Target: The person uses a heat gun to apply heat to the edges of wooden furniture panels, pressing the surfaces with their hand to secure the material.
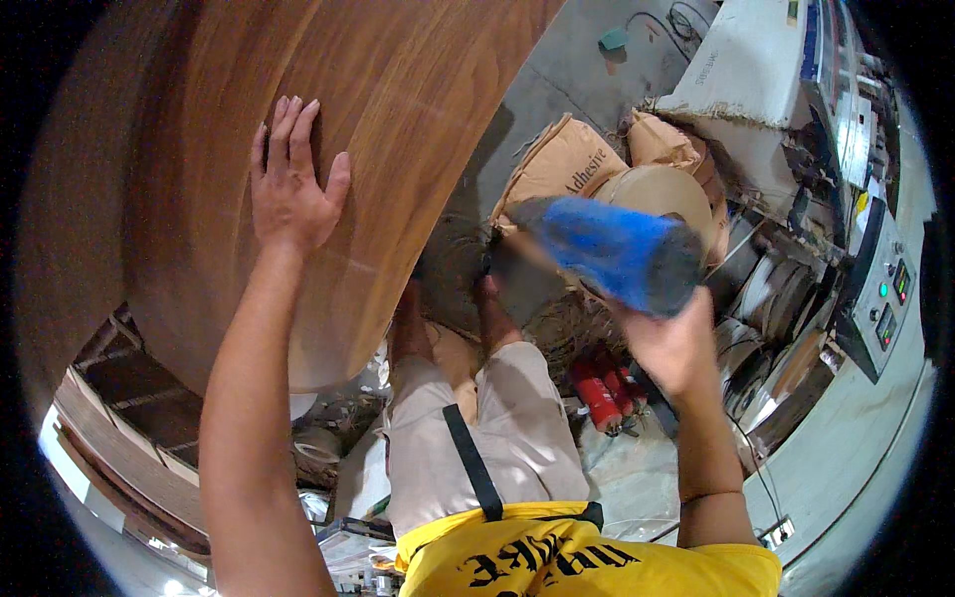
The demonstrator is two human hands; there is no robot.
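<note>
My left hand (294, 194) rests flat on a large wood-grain panel (408, 119), fingers stretched out and thumb apart. The panel has a rounded near corner and fills the left of the view. Right of its edge, my right hand (678, 343) is closed at the dark, wide end of a blue, bottle-like cylinder (612, 237), which narrows to a dark tip pointing left. The cylinder is held tilted, apart from the panel. Motion blurs both it and the hand, and its exact kind cannot be made out. Some of the right fingers are hidden behind it.
Brown paper sacks (567, 159) and a round brown disc (665, 199) lie beyond the cylinder. Red extinguisher-like cylinders (597, 396) stand near my legs. At the right are a machine with a control panel (883, 289) and stored rolls (766, 308). Cables (681, 28) lie on the far floor.
</note>
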